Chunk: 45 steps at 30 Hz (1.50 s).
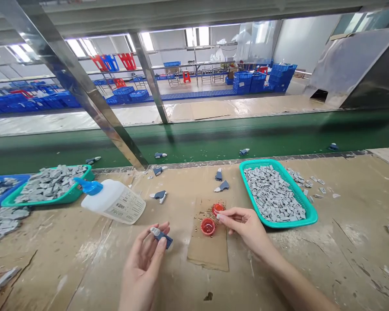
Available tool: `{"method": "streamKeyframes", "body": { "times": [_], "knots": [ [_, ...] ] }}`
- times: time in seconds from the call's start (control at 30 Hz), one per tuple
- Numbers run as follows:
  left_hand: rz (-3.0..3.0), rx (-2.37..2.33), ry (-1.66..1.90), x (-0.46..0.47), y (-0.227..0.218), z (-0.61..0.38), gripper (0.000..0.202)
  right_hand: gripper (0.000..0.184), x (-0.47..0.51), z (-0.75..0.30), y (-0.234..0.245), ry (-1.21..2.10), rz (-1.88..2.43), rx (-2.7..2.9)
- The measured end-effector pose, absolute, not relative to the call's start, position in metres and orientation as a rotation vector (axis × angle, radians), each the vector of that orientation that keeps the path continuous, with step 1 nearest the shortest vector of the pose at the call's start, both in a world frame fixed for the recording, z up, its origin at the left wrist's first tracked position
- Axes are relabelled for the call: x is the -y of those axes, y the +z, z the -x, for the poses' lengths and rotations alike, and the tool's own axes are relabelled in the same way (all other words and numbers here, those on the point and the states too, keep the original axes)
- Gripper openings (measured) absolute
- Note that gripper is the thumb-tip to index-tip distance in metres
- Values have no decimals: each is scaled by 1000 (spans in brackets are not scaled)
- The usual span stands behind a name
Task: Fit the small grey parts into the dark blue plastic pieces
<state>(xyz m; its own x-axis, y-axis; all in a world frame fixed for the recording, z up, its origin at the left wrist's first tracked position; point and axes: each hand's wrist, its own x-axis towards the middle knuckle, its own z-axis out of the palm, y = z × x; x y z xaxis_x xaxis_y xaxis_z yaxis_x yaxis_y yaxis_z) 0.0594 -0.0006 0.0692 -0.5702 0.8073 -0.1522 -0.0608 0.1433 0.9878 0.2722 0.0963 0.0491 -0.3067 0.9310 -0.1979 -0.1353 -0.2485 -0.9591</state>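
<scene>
My left hand [145, 259] is closed round a small blue and grey plastic part [161, 235], held between thumb and fingers above the table. My right hand [243, 222] reaches left with its fingertips pinched at a small red cap [218, 209]. A second red cap [208, 226] filled with red liquid sits just below it. Both caps rest on a piece of brown cardboard [209, 252] stained with specks. What the right fingertips pinch is too small to make out.
A white bottle with a blue nozzle [112, 200] lies on its side at the left. Teal baskets of grey parts stand at the right [306, 218] and left [68, 196]. Loose blue-grey parts [222, 186] lie about. A green conveyor belt [214, 136] runs behind the table.
</scene>
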Motion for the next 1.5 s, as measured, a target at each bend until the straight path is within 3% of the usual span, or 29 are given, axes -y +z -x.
{"method": "streamKeyframes", "body": {
  "times": [0.27,0.8,1.17,1.5],
  "knots": [
    [-567,-1571,1623,-6,83,-74,48,33,-102,-262,29,1434,1249,1044],
    [-434,-1490,1653,-10,74,-91,52,34,-104,-261,22,1451,1286,1099],
    [-527,-1377,1693,-25,66,-125,36,25,-83,-268,68,1764,1027,976],
    [-653,-1370,1669,-26,65,-141,27,27,-79,-270,76,1846,966,1144]
  ]
}}
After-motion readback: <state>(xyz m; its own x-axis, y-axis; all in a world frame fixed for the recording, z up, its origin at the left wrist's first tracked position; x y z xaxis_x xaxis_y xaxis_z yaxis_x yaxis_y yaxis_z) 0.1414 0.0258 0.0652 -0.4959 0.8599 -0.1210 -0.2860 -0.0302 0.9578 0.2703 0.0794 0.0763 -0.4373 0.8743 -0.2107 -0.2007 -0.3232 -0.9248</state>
